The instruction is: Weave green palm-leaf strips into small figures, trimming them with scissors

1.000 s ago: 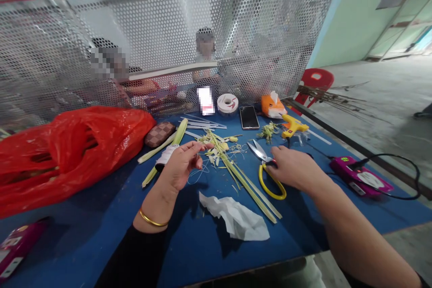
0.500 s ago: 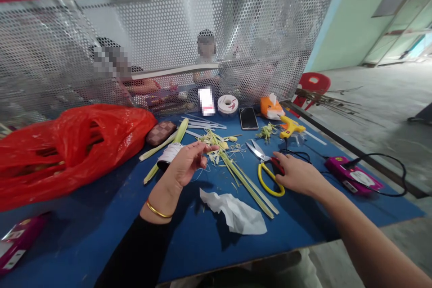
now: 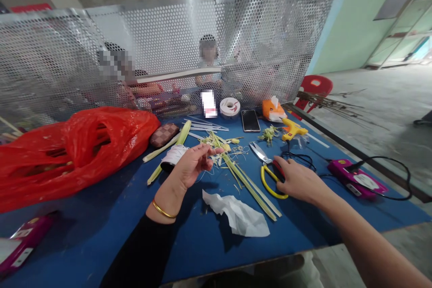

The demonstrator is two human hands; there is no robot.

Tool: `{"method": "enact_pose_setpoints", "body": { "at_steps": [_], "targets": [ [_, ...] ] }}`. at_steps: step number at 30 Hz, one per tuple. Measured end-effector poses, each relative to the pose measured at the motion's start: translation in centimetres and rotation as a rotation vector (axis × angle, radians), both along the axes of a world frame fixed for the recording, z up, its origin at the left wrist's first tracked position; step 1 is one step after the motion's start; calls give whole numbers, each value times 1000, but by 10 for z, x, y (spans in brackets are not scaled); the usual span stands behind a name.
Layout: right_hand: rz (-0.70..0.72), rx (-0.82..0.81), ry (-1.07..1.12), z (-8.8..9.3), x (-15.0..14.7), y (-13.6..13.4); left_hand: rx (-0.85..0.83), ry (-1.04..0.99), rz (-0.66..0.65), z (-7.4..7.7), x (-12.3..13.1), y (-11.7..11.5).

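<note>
The fingers of the left hand (image 3: 192, 165) are drawn together in a pinch, apparently on a fine pale thread (image 3: 212, 172) that loops below them. The fingers of the right hand (image 3: 297, 179) are curled over the red handle of the scissors (image 3: 274, 182), which lie right of the counter's middle, blades parted and aimed toward the far edge. The thread looks nearly weightless, limp and easy to tangle; it is best pinched near its end. The scissors should be stiff, smooth and the heaviest of these pieces, so the coated handles are the place to hold, clear of the blades.

Between the hands, long pale-green leaf strips (image 3: 251, 190) slant from a heap of leaf scraps (image 3: 216, 139) toward the near edge. They look light and springy but liable to split, better taken flat along the middle. Nearer that edge lies a crumpled tissue (image 3: 238, 216), soft and easily torn.

Just beyond the left wrist, a thread spool (image 3: 173, 155) touches leaf stalks (image 3: 184, 132). Farther out, a red plastic bag (image 3: 67, 157) fills the counter's left side. A yellow glue gun (image 3: 293, 129) rests toward the right edge, and a smartphone (image 3: 250, 120) lies near the far edge.
</note>
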State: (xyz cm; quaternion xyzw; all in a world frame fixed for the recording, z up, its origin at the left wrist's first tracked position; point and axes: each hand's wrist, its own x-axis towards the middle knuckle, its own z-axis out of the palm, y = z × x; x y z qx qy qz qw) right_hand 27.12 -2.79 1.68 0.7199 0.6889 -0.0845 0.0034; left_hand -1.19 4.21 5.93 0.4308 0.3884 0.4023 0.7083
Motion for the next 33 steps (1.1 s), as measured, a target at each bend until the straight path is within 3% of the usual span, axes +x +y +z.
{"method": "enact_pose_setpoints", "body": {
  "at_steps": [5,9,11,13,16,20,24,33],
  "targets": [
    [-107,4,-3,-6,-5,6,8,-9,18,3,0,-1],
    [-193,68,204,-12,7,6,69,-25,74,5,-2,-1],
    [-208,115,515,-11,13,-2,104,-26,96,5,-2,0],
    [-199,93,997,-7,11,-13,125,-20,109,4,-1,0],
    [-136,-93,1626,2,-8,-32,144,-10,112,3,1,0],
    [-128,-493,2101,10,-46,-46,175,2,101,4,2,-2],
    [-93,-673,2218,15,-71,-47,189,11,108,3,3,-2],
    [-96,-641,2137,21,-89,-37,180,13,124,2,6,-4]
  ]
}}
